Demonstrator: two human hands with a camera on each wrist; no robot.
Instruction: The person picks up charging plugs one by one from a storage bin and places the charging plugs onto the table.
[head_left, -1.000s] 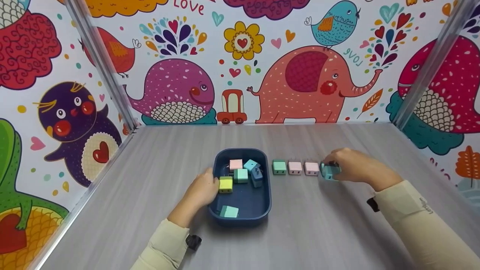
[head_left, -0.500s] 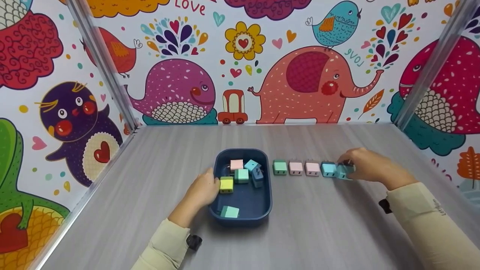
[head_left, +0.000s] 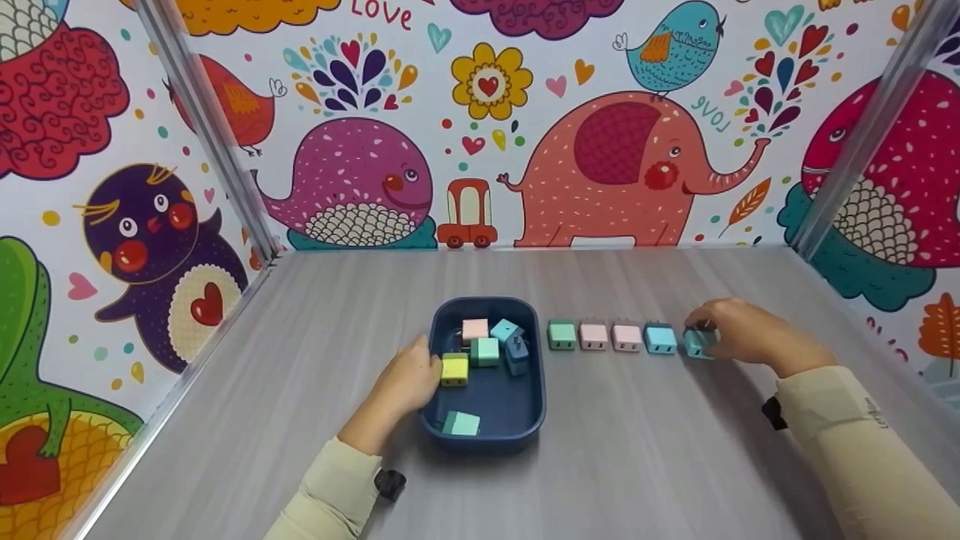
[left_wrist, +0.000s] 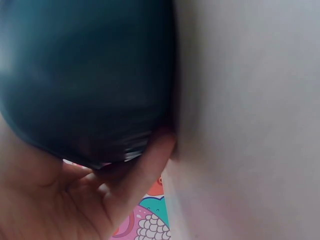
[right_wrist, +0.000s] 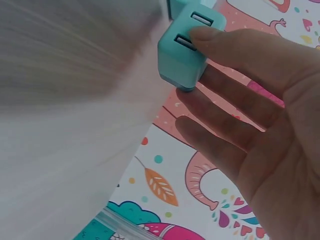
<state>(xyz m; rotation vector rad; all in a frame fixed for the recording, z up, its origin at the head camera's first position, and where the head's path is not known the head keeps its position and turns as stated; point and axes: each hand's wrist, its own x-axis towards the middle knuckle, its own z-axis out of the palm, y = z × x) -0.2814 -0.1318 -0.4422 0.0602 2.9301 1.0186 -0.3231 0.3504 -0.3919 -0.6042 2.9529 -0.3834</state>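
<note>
My right hand [head_left: 750,334] pinches a teal USB wall charger [head_left: 699,343] at the right end of a row on the table. In the right wrist view, my thumb presses the charger's [right_wrist: 177,60] face beside its two USB ports, with fingers behind it. To its left stand a blue charger [head_left: 660,339], two pink chargers, one nearest the blue [head_left: 626,337], and a green charger [head_left: 562,335]. My left hand [head_left: 405,379] grips the left side of a dark blue bin [head_left: 541,375]; in the left wrist view its fingers curve against the bin's outer wall [left_wrist: 85,85].
Several more chargers lie loose in the bin, among them a yellow charger [head_left: 454,370], a pink charger [head_left: 475,329] and a pale green charger [head_left: 462,424]. A patterned wall panel [head_left: 480,150] with metal corner posts closes off the table's [head_left: 615,465] back.
My right hand has moved right with the teal charger, and the blue charger now shows in the row. A small gap separates the two. My left hand and the bin have stayed put.
</note>
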